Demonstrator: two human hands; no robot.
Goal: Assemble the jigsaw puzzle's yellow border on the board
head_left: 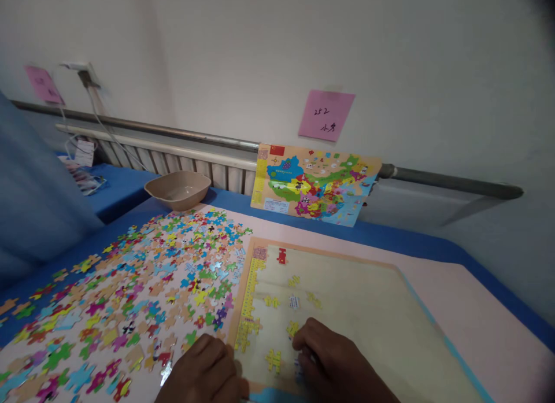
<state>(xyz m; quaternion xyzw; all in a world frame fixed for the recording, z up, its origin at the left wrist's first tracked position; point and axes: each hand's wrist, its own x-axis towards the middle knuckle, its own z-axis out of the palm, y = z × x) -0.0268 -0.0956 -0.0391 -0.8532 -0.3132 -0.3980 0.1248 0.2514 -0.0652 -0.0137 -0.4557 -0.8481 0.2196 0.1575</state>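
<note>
Some yellow puzzle pieces lay on the pale board. The right hand, mostly curled, was right by one; the left hand, bent too, hid the board's near-left corner. I couldn't tell if either held anything. A map picture leaned upright, maybe for easy looking. Loose pieces crowded the left, near a bowl.

The board leaves open passage at right; loose pieces crowd its left, a map stands behind.
</note>
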